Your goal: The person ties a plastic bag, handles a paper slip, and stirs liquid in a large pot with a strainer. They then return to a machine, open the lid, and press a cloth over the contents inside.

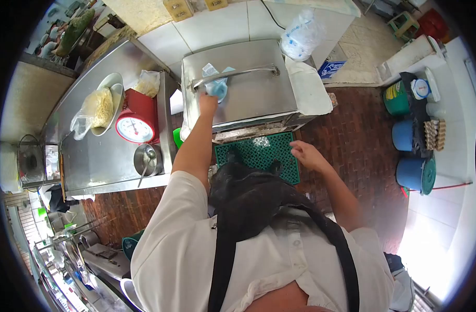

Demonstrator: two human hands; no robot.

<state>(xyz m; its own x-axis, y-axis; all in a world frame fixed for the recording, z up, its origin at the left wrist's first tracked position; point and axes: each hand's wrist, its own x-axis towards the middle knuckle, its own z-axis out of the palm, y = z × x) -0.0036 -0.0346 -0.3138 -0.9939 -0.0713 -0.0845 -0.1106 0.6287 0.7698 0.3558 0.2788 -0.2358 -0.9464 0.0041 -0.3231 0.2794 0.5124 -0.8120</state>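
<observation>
My left hand (209, 99) is closed on a light blue cloth (216, 87), pressed to the left part of a stainless steel lid (253, 96). The cloth is bunched under my fingers and passes beneath the lid's curved metal handle (238, 74). My right hand (306, 155) hangs in the air in front of the steel box, to the right of a green perforated mat (253, 148). It holds nothing, and its fingers are loosely bent and apart.
On the steel counter at left stand a red dial scale (139, 117), a metal pot (147, 160) and a bag of noodles (98, 109). A plastic-wrapped stack (303, 36) sits behind the lid's right side. Blue bins (416, 174) and egg trays (433, 135) line the right wall.
</observation>
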